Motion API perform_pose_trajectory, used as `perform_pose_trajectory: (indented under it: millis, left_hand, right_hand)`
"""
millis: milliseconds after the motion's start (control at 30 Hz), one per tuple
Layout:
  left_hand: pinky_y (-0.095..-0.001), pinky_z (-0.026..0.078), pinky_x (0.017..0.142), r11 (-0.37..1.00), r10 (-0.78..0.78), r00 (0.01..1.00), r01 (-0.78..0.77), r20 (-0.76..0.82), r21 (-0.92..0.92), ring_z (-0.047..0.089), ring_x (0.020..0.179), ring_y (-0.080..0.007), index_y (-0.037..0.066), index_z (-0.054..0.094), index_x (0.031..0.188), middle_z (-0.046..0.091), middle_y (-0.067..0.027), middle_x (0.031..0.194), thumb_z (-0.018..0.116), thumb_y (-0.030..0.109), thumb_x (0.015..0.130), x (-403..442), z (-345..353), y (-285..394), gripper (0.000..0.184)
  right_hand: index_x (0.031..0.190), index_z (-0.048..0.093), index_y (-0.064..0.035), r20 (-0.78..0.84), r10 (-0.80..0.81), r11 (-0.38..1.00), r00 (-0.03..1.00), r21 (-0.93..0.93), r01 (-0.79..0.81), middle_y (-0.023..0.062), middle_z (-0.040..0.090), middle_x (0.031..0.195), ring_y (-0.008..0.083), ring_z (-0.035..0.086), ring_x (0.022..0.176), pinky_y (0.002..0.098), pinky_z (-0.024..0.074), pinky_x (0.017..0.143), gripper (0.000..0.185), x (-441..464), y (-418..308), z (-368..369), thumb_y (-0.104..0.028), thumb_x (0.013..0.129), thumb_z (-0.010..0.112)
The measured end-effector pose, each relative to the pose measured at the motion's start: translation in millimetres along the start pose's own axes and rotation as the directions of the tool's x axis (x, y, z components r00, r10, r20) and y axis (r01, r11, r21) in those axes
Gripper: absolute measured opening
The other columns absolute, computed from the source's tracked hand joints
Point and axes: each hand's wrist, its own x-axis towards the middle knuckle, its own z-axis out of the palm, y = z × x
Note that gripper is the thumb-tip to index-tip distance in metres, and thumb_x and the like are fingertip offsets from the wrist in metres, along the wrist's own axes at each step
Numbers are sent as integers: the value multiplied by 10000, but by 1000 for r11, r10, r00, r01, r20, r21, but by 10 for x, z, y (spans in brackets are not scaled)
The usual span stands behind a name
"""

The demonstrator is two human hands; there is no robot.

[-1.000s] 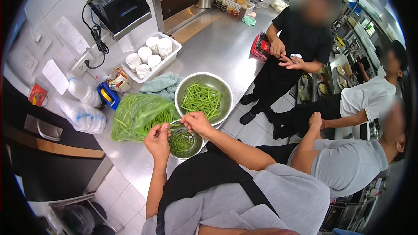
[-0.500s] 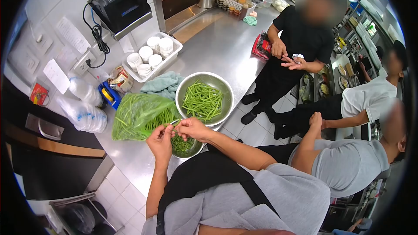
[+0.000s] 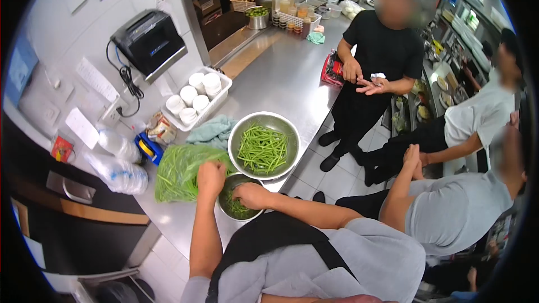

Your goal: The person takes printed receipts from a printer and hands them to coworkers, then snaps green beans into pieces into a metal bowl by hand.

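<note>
My left hand (image 3: 211,178) is at the mouth of a green plastic bag (image 3: 178,175) of green beans. Its fingers are curled in, and whatever they grip is hidden. Over a small metal bowl (image 3: 225,206) holding short green bits, my right hand (image 3: 251,195) points downward with its fingers drawn together; what they hold, if anything, does not show. Just beyond it stands a larger metal bowl (image 3: 292,148) with trimmed green beans (image 3: 262,148) inside.
A teal cloth (image 3: 212,131) and a white basket (image 3: 224,88) of stacked white cups lie behind the bag. Plastic-wrapped stacks (image 3: 120,171) stand at the left. A person in black (image 3: 382,50) stands across the counter's corner; another in grey (image 3: 455,207) is at my right.
My hands were together, pinching a bean above the small bowl. They have parted: the left moved to the bag, the right down into the small bowl. The view has shifted slightly.
</note>
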Motion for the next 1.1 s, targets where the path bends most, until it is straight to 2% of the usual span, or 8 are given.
perform_pose_trajectory:
  millis: [33,133,633,833,900,1000,1033,1100]
  left_hand:
    - [-492,562,779,973,-149,986,133,77,187,715,830,-433,-48,749,840,733,-247,903,783,285,825,-65,11,-165,334]
    - [-493,564,824,914,-210,967,142,143,380,720,885,-422,-34,754,867,735,-257,951,806,332,796,-114,249,-574,376]
    - [-479,578,837,892,-304,952,274,31,360,729,915,-412,-3,772,863,735,-269,985,692,263,799,-81,385,-638,285]
    - [-453,555,670,959,-209,977,214,-49,185,706,687,-365,54,784,873,731,-207,801,695,232,774,-105,30,-689,222]
    - [-395,526,602,971,-234,972,233,13,61,667,590,-284,38,775,851,719,-171,720,699,213,767,-152,-178,-623,209]
    - [-309,470,534,951,-226,970,239,90,-193,607,523,-158,12,765,824,710,-115,654,695,161,769,-338,-469,-576,173]
    - [-280,450,517,928,-216,970,239,112,-284,587,514,-115,4,762,816,709,-96,642,692,140,772,-447,-567,-590,159]
    - [-251,426,521,866,-264,945,321,194,-384,573,540,-79,-11,753,803,715,-72,657,695,106,792,-701,-736,-484,131]
  right_hand:
    - [1015,763,-34,2,30,999,1000,45,-30,183,737,983,390,688,966,482,535,880,275,1,4,-40,-54,779,622]
    - [988,754,-39,34,94,991,995,93,-96,186,736,948,394,695,933,488,536,843,208,-59,-84,-88,-77,828,627]
    - [955,736,-44,38,13,989,999,148,-18,177,731,911,379,699,894,489,535,802,143,-19,-86,-98,-116,855,663]
    - [993,743,-39,45,-29,984,999,175,21,164,739,906,356,715,863,457,548,790,164,-32,-59,-57,-126,872,676]
    - [1048,741,-21,48,-40,976,998,215,29,158,745,907,304,734,833,424,558,767,210,-8,-53,-66,-142,885,688]
    - [1232,666,34,140,112,846,984,506,-168,136,756,910,196,741,801,348,568,722,365,42,-127,-184,-176,935,698]
    - [1394,520,74,179,144,580,973,782,-230,122,744,915,135,714,776,290,562,684,524,74,-58,-49,-197,977,688]
    - [1474,431,46,264,212,261,941,913,-315,111,708,928,150,683,735,269,555,666,576,99,-160,-141,-211,1013,663]
